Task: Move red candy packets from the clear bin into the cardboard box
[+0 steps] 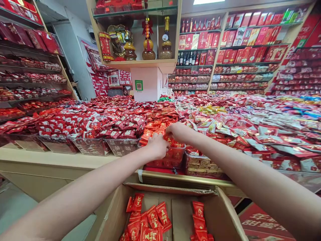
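Note:
Both my hands meet over a clear plastic bin (173,154) heaped with small red candy packets (179,144) printed in gold. My left hand (158,146) is at the bin's front left, its fingers curled in among the packets; what they hold is hidden. From the right, my right hand (177,132) bends down with its fingertips closed on a red packet (169,140) between the two hands. Below my arms stands an opened cardboard box (173,204), with loose red packets (152,217) of similar look lying inside on the left and right.
More clear bins (122,147) of wrapped sweets line the counter (82,162) on the left. A bin with gold-wrapped pieces (203,165) adjoins on the right. Behind the heaps rises a white pillar (147,82) under a display shelf with bottles (148,43). Stocked shelves (213,50) cover the walls.

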### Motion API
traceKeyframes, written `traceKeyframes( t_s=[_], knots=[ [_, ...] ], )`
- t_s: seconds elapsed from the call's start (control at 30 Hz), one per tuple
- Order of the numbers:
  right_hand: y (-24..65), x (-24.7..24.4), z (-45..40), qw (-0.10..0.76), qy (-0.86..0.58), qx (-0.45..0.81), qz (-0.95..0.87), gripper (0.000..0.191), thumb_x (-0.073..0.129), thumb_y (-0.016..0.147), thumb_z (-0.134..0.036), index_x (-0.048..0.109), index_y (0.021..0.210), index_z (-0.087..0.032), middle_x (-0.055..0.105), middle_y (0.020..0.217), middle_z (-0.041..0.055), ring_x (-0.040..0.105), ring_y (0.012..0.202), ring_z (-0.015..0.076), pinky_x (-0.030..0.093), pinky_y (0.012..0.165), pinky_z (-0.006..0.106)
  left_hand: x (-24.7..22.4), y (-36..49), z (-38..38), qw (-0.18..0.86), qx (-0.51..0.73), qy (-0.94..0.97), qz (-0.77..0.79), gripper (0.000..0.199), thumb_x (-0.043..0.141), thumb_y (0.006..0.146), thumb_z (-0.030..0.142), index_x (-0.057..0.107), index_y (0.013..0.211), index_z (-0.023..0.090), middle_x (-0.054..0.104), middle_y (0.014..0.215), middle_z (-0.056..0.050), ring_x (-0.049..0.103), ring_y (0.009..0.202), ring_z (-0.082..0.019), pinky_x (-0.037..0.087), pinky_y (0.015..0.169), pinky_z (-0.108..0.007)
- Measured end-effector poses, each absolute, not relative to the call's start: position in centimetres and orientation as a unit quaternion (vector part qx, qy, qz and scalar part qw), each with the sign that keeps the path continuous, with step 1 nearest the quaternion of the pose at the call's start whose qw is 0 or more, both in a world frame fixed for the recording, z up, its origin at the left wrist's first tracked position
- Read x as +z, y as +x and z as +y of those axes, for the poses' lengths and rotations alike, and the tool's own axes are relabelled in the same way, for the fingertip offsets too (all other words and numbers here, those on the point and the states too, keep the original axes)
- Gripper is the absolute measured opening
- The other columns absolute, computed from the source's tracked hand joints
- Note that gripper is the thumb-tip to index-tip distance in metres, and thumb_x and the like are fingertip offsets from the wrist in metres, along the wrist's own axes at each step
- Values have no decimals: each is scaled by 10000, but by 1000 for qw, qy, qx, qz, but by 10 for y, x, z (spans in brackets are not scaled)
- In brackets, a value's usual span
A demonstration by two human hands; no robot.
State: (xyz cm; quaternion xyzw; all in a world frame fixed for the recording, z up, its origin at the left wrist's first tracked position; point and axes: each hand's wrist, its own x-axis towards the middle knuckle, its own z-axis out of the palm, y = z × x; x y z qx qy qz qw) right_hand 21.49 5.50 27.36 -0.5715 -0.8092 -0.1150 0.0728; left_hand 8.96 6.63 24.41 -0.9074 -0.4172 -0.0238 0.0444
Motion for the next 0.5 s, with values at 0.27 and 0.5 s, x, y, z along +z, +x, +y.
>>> traceKeyframes(
  t_s=[0.27,0.5],
  knots=[
    [220,270,58,66,-585,-99,-802,266,500,682,-130,669,881,-185,680,834,53,607,770,189,388,601,229,259,80,84,-29,-159,-917,-365,245,471,732,316,557,908,169,626,868,-55,567,783,-184,430,673,-278],
    [235,265,46,38,-626,-117,-770,254,570,670,-219,642,902,-146,663,889,94,593,843,227,410,662,256,250,87,99,-94,-217,-916,-324,194,535,678,178,575,868,170,653,852,-33,586,785,-159,445,722,-266]
  ],
)
